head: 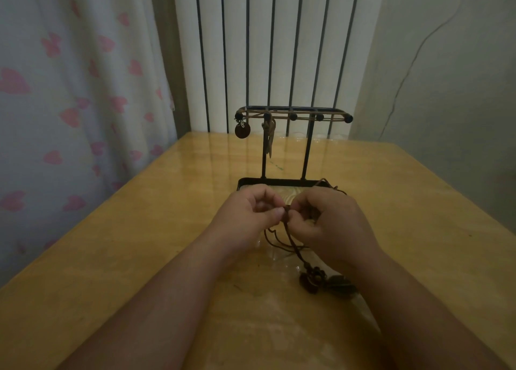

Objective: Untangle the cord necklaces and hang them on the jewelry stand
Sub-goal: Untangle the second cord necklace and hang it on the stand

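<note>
- L hand (245, 210), centre of frame, just left of middle: thumb + forefinger pinch a knot in the brown cord (292, 240); other fingers curled into the palm.
- R hand (329, 221), just right of L, fingertips nearly touching it: thumb + forefinger pinch the same knot; remaining fingers curled. Cannot tell if they trap more cord.
- Both hands are held above the table (139, 230), in front of the stand's base tray (251, 181).
- Brown cord: from the pinch several strands drop toward the lower centre. Loose loops lie on the tabletop under the hands.
- Cord ends in a dark pendant cluster (311, 281) lying on the table, lower right of centre, beside R forearm. Exact shapes too dim to make out.
- One more strand shows behind R hand, over the right end of the base tray.
- Jewelry stand (306, 152), black wire, upright, centre of frame, above the hands: two posts, top rail w/ ball-tipped pegs.
- Already on the rail: round pendant (242, 131) at the leftmost peg; tan cord (270, 140) hanging at the next peg, beside the left post.
- Bkgd: heart-print curtain (69, 90) on left, white radiator (259, 48) top centre, cracked wall (446, 76) on right.
</note>
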A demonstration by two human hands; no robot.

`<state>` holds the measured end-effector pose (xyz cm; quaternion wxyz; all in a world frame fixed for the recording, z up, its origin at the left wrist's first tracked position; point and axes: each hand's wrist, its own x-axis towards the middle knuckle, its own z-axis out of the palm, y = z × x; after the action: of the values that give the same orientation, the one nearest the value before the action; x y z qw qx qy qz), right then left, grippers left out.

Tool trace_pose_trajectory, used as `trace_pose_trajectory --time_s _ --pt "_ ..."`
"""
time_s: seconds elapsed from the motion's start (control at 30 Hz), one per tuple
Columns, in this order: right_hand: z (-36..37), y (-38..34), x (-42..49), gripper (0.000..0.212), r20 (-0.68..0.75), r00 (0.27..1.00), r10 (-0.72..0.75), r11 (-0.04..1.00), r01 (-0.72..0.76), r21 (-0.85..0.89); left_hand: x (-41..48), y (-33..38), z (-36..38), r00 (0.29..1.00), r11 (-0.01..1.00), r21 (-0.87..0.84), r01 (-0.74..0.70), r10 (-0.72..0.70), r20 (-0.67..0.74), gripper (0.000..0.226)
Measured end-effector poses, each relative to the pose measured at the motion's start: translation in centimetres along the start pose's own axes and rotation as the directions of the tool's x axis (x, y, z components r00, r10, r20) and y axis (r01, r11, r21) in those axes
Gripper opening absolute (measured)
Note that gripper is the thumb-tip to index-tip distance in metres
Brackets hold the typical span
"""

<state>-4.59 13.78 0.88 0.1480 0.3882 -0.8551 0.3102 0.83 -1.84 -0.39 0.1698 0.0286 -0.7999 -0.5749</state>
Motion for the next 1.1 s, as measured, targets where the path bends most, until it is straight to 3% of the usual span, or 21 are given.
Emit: trace_pose_trajectory --time_s 0.1,0.23,0.3,0.4,0.93,1.1 --pt "0.06 -0.14 0.04 0.005 0.015 1.000 0.000 1.000 0.001 -0.007 -0.05 0.08 -0.09 1.000 0.999 0.014 -0.030 0.030 0.000 0.031" --pt "-0.10 -0.37 0.01 0.011 0.032 0.999 0.000 0.999 0.001 -0.032 -0.23 0.53 -0.45 0.982 0.982 0.140 -0.126 0.143 -0.123 0.024" --pt "-0.26 -0.49 -0.04 0.010 0.056 0.998 -0.012 0.999 0.014 -0.042 -0.37 0.66 -0.52 0.982 0.973 0.173 -0.151 0.169 -0.090 0.025" --pt "-0.40 -0.55 -0.07 0.006 0.073 0.997 -0.027 0.999 0.030 -0.044 -0.38 0.50 -0.43 0.988 0.967 0.210 -0.144 0.152 -0.023 0.023" --pt "-0.63 -0.62 0.01 0.011 0.146 0.989 -0.021 0.997 0.031 -0.068 -0.21 0.21 -0.49 0.999 0.983 0.178 -0.035 0.028 0.040 0.018" --pt "-0.51 -0.69 0.08 0.010 0.179 0.984 -0.022 0.998 0.033 -0.055 0.09 0.04 -0.48 0.994 0.984 0.174 0.027 -0.045 0.103 0.029"
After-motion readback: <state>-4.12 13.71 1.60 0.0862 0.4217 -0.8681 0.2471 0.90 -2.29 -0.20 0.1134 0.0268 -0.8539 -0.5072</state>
